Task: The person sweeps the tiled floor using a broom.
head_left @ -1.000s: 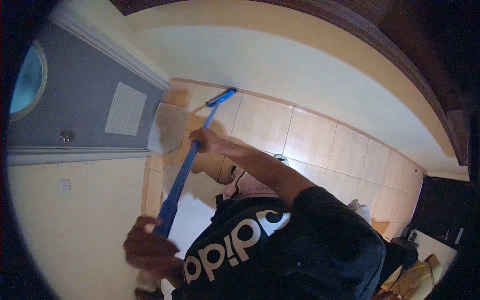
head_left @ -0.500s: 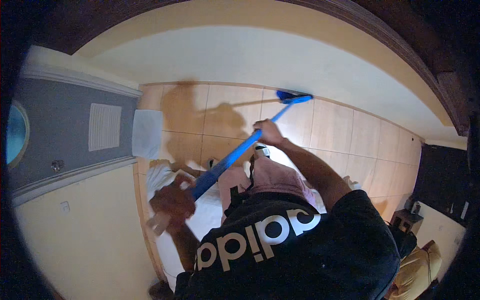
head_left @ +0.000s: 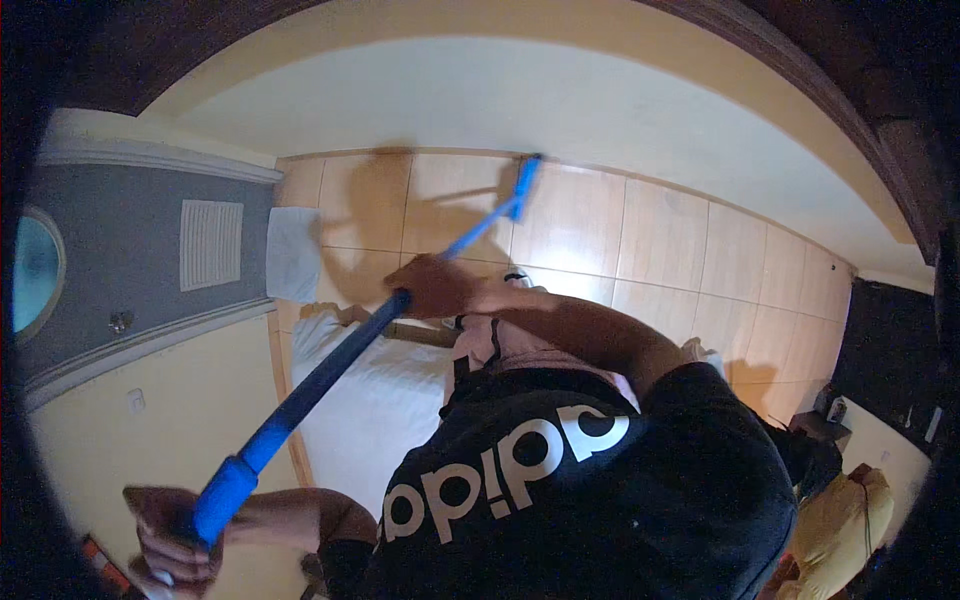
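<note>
Both of my hands are closed on a long blue-handled broom (head_left: 320, 385) that slants across the view. At the lower left, my left hand (head_left: 178, 540) wraps the thick top end of the handle. Further along the shaft, my right hand (head_left: 435, 287) grips it from above, the right forearm crossing in front of my legs. The broom's narrow blue head (head_left: 523, 185) is on the tiled floor, its far end close to the foot of the wall. Blur hides the detail of its underside.
A pale wall (head_left: 480, 95) bounds the tiled floor (head_left: 570, 235) ahead. On the left are a grey door (head_left: 150, 235) with a vent and a white mat (head_left: 293, 255). A white-covered bed (head_left: 370, 410) is beside my legs. Yellow fabric (head_left: 840, 520) lies at the lower right.
The broom head has swung left along the wall and turned from sideways to nearly end-on. My right hand has moved left, while my left hand has dropped down and left with the handle end.
</note>
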A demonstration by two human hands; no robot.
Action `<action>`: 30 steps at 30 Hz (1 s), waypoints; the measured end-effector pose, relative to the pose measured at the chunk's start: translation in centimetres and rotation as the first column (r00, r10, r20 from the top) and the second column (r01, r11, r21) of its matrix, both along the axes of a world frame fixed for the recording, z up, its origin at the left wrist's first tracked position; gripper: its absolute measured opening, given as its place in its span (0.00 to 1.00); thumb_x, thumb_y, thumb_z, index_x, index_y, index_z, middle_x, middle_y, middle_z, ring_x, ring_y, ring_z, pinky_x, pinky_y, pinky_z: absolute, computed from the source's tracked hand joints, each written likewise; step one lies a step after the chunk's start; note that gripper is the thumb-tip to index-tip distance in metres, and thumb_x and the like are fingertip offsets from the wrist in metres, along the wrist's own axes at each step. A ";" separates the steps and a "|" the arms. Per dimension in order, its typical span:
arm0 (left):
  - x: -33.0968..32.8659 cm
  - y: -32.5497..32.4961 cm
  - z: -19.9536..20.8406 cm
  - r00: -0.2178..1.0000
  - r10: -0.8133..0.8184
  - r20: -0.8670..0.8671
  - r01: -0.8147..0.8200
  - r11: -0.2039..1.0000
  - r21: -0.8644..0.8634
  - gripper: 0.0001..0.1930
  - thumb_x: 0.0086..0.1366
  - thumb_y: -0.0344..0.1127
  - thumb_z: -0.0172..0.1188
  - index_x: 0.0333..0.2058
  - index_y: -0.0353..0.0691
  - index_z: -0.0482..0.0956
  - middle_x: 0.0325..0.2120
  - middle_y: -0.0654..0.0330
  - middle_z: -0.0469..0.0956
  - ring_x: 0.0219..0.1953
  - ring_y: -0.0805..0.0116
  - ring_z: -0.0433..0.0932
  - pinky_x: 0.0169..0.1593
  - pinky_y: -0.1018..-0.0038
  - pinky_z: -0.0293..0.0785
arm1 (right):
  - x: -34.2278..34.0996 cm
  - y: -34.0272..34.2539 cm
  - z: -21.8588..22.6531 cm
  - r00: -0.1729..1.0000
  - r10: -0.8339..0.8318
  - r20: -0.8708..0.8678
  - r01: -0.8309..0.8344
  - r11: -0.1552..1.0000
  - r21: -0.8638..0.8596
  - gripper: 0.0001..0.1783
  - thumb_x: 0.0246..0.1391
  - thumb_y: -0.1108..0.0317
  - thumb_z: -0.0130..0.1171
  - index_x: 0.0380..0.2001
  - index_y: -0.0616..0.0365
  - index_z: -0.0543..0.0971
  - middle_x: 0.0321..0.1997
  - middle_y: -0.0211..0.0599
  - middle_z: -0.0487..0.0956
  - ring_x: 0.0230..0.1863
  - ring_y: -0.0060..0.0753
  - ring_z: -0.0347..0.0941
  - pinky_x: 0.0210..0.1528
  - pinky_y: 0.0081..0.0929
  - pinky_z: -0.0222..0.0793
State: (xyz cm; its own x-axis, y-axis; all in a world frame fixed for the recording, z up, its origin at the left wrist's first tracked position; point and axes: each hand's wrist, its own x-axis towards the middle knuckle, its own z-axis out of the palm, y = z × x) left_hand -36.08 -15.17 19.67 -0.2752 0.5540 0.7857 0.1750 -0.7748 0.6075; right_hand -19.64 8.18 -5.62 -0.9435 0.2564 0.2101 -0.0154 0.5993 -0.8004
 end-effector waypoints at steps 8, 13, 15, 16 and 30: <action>2.6 3.0 -2.8 0.973 -0.231 0.024 0.232 0.970 -0.076 0.23 0.44 0.41 0.46 0.42 0.40 0.60 0.27 0.57 0.67 0.30 0.65 0.65 0.46 0.55 0.45 | -0.2 -2.6 -3.3 0.999 0.013 -0.048 -0.017 0.996 -0.088 0.06 0.27 0.68 0.52 0.15 0.55 0.70 0.13 0.42 0.68 0.19 0.44 0.66 0.25 0.35 0.61; 5.5 7.3 -11.8 0.893 -0.271 0.361 0.334 0.934 -0.126 0.23 0.45 0.41 0.46 0.42 0.41 0.60 0.26 0.57 0.67 0.30 0.65 0.66 0.46 0.55 0.45 | 8.2 0.5 -8.4 0.916 -0.038 0.400 -0.022 0.990 0.143 0.10 0.25 0.64 0.55 0.18 0.54 0.72 0.22 0.40 0.71 0.26 0.39 0.66 0.30 0.32 0.61; 6.9 9.4 -13.1 0.872 -0.317 0.373 0.384 0.916 -0.120 0.16 0.48 0.39 0.44 0.37 0.41 0.63 0.25 0.58 0.67 0.27 0.66 0.66 0.45 0.57 0.47 | 10.7 2.2 -8.2 0.853 -0.011 0.521 -0.002 1.000 0.024 0.10 0.25 0.64 0.55 0.19 0.53 0.72 0.21 0.38 0.70 0.27 0.39 0.66 0.31 0.32 0.60; 6.8 8.9 -13.0 0.869 -0.322 0.375 0.387 0.915 -0.113 0.16 0.48 0.39 0.44 0.37 0.41 0.63 0.25 0.58 0.67 0.27 0.66 0.66 0.45 0.57 0.47 | 11.3 1.8 -8.5 0.877 -0.055 0.477 0.001 0.994 0.112 0.09 0.27 0.63 0.54 0.17 0.54 0.71 0.17 0.38 0.69 0.27 0.40 0.66 0.31 0.32 0.60; 4.0 4.2 -0.3 0.987 -0.154 -0.044 0.151 0.986 -0.074 0.17 0.46 0.36 0.45 0.36 0.39 0.60 0.16 0.61 0.58 0.24 0.67 0.59 0.45 0.55 0.45 | -1.2 -1.4 -0.9 0.999 0.007 -0.031 -0.008 0.999 -0.042 0.05 0.24 0.67 0.51 0.11 0.55 0.68 0.12 0.40 0.68 0.19 0.44 0.66 0.23 0.35 0.61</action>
